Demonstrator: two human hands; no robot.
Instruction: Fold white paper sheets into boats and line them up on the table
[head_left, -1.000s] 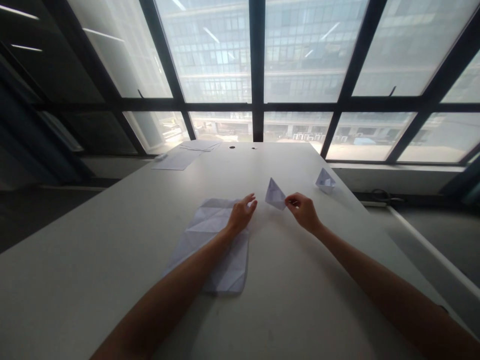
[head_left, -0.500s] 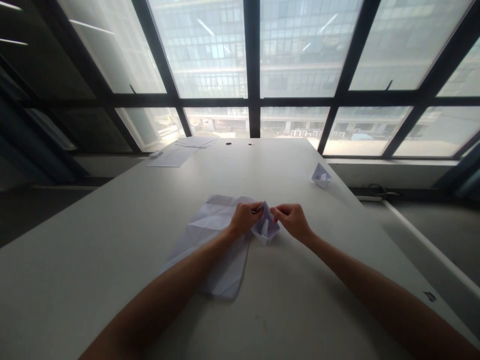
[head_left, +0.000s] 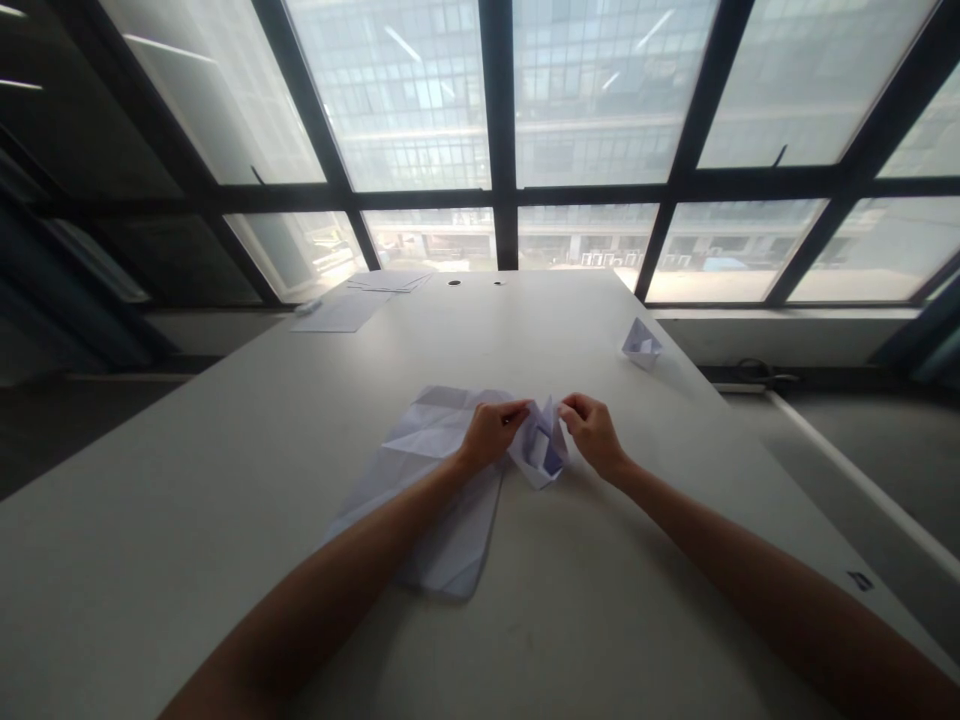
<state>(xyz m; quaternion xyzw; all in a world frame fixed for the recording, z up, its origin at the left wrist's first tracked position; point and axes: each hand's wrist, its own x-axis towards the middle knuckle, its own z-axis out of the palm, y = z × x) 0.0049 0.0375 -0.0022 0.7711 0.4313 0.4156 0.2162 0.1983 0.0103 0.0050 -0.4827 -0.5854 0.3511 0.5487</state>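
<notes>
Between my two hands is a folded white paper boat [head_left: 540, 462], its middle opened out so the inner folds show. My left hand [head_left: 493, 432] pinches its upper left side. On the other side, my right hand [head_left: 592, 430] is closed with thumb and finger on the upper right flap. A creased white paper sheet [head_left: 442, 510] lies flat under my left forearm, its right edge close to the boat.
A second paper boat [head_left: 642, 345] stands near the table's right edge. Several flat white sheets [head_left: 343, 311] lie at the far left of the white table [head_left: 225, 480]. Tall windows with dark frames [head_left: 505, 150] rise behind it.
My hands have moved slightly apart, the right one going a little right. The boat between them has spread wider, and its upper part now parts in two.
</notes>
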